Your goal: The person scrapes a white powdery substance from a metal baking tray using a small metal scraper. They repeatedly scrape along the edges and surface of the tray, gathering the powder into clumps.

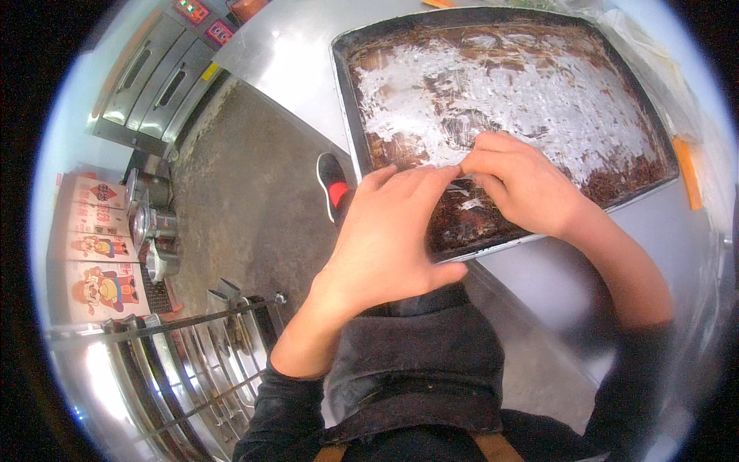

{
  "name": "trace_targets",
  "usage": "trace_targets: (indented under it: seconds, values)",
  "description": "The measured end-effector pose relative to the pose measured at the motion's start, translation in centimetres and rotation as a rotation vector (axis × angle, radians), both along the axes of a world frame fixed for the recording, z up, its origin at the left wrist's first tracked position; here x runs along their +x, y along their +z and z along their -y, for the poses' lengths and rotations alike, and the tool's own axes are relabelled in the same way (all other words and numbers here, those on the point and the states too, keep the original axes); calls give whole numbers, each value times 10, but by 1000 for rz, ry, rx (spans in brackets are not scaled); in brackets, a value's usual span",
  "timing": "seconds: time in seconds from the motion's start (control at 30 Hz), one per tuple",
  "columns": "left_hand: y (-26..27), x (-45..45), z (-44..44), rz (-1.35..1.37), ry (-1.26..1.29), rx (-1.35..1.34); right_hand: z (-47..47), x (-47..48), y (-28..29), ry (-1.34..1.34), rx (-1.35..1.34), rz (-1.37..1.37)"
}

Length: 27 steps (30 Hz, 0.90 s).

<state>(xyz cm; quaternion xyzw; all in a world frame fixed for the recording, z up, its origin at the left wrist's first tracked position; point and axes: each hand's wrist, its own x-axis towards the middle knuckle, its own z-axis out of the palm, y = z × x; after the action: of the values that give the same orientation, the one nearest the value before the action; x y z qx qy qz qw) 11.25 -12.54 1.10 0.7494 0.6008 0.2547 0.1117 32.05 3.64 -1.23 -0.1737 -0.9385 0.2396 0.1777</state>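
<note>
A large dark metal baking tray (pixel 496 104), its bottom scraped and blotched with brown residue, lies on a metal worktop (pixel 277 43). Above the tray's near left part, my left hand (pixel 387 237) is spread palm down, thumb apart, with its fingertips meeting the fingers of my right hand. My right hand (pixel 519 179) is bent over the tray's near part with fingers curled and pinched together. Whether anything small is between the touching fingertips cannot be made out.
An orange strip-like object (pixel 687 173) and clear plastic sheeting (pixel 652 52) lie right of the tray. Across the floor stand a deck oven (pixel 156 81), metal pots (pixel 156 222) and printed cardboard boxes (pixel 104 289). A metal rack (pixel 190 369) holding trays is at lower left.
</note>
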Motion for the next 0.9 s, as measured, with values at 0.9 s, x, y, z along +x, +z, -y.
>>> trace_targets:
  seconds: [0.9]
  values:
    - [0, 4, -1, 36, 26, -102, 2, 0, 3, 30, -53, 65]
